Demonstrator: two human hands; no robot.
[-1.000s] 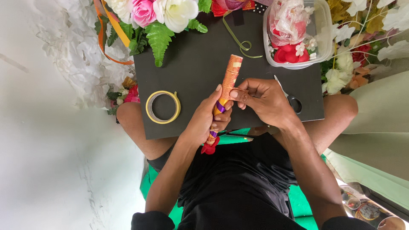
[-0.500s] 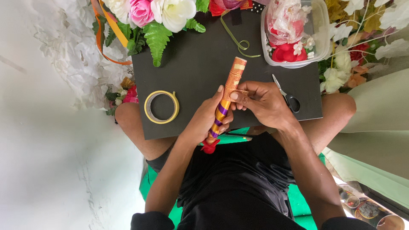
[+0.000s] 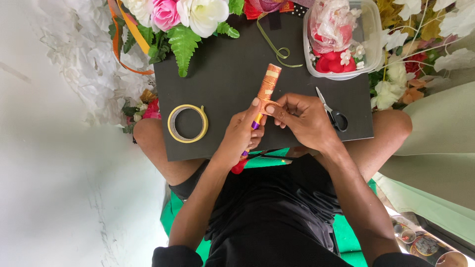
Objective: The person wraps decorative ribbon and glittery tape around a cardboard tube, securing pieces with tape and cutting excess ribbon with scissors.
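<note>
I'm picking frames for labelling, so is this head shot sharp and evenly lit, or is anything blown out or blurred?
Head view: both the left hand and right hand on the orange wrapped stick are sharp, no motion blur; the black board is evenly lit, shadows soft; the white wall and white flowers are nearly blown out; the clear plastic tub shows mild glare.

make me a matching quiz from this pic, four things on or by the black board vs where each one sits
Things:
1. tape roll
2. scissors
3. clear tub
4. ribbon-wrapped stick

Places:
A. held between the left hand and right hand
B. far corner of the black board, holding red and pink petals
C. flat on the board, to the left of the left hand
D. on the board just beyond the right hand

Pairs: 1-C, 2-D, 3-B, 4-A
</note>
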